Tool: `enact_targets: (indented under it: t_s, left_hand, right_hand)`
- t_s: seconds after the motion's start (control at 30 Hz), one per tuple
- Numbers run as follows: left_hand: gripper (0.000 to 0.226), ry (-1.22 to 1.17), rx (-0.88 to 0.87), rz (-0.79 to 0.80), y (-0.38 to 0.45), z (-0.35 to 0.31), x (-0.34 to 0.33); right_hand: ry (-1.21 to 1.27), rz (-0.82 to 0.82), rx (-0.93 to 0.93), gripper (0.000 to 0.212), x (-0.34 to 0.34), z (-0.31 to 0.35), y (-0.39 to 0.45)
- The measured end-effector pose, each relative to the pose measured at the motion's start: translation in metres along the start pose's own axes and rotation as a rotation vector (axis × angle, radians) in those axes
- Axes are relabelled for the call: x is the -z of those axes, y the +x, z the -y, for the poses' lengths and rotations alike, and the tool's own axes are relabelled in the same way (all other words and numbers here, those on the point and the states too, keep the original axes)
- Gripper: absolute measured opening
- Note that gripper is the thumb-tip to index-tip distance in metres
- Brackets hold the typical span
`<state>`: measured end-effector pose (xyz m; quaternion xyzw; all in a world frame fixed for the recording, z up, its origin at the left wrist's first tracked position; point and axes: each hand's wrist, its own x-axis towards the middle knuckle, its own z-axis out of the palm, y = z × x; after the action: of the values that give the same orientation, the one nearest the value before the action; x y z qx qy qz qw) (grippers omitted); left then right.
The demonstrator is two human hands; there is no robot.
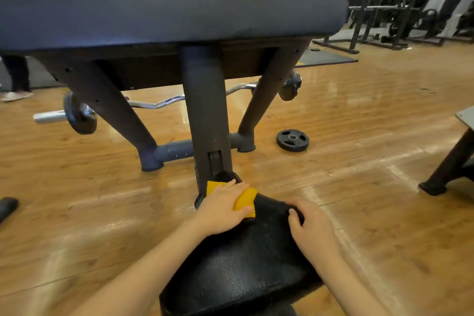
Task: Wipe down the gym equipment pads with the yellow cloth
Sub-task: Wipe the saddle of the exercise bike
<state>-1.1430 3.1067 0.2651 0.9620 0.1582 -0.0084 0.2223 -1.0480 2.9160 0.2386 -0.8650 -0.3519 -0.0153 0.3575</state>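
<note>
A broad grey arm pad [166,0] is filling the top of the view, its matte, smooth covering rounding off at the right corner; it is sitting high on a dark steel post [205,110] and two splayed legs so that a seated person can lean the arms over it. Under it the glossy wooden plank floor [359,136] is spreading out, catching streaks of light. Nearest the camera, a black seat pad [243,264] is tapering toward the post, its vinyl skin pebbled and shiny, probably damp from wiping.

Behind the legs a chrome curl bar [159,103] is lying on the floor with a dark plate near each end, and a loose black weight plate [292,140] with cut-out grips is lying flat just right of the right-hand foot. Racks and frames are standing well back at the upper right.

The left hand [223,206] is pressing flat, fingers straight, on the yellow cloth [246,201], holding it against the seat pad's narrow far end beside the post; the cloth is soft, thick and folded, showing on both sides of the fingers. The right hand [311,228] is curling over the seat pad's far right corner, gripping it, most likely to steady the seat. Judging by this, the grey pad above is still awaiting its turn.
</note>
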Motion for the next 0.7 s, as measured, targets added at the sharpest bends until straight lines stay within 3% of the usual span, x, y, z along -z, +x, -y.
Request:
enact_targets:
  t_s: [0.07, 0.17, 0.23, 0.33, 0.43, 0.5, 0.57, 0.7]
  left_hand:
    - [0.060, -0.209, 0.052, -0.015, -0.013, 0.001, 0.008]
    - [0.056, -0.438, 0.128, -0.230, -0.028, 0.010, 0.013]
    - [0.049, -0.415, 0.175, -0.360, -0.040, 0.016, 0.009]
    - [0.033, -0.324, 0.227, -0.338, -0.066, 0.024, -0.004]
    - [0.058, -0.155, 0.277, -0.243, -0.090, 0.023, -0.021]
    - [0.065, -0.063, 0.318, -0.266, -0.096, 0.021, -0.026]
    - [0.066, -0.037, 0.353, -0.273, -0.096, 0.020, -0.026]
    - [0.066, -0.005, 0.387, -0.242, -0.095, 0.019, -0.027]
  right_hand:
    - [0.041, 0.033, 0.025, 0.028, 0.005, 0.006, 0.006]
    - [0.097, 0.124, 0.262, 0.038, 0.002, 0.039, 0.021]
    - [0.054, 0.313, 0.456, 0.042, -0.013, 0.068, 0.034]
    - [-0.223, 0.520, 0.628, 0.050, -0.046, 0.091, 0.055]
    - [-0.399, 0.533, 0.602, 0.051, -0.065, 0.096, 0.079]
    - [-0.414, 0.519, 0.612, 0.045, -0.072, 0.098, 0.094]
    - [-0.284, 0.495, 0.512, 0.039, -0.075, 0.100, 0.110]
    - [0.112, 0.281, 0.099, 0.038, -0.081, 0.095, 0.148]
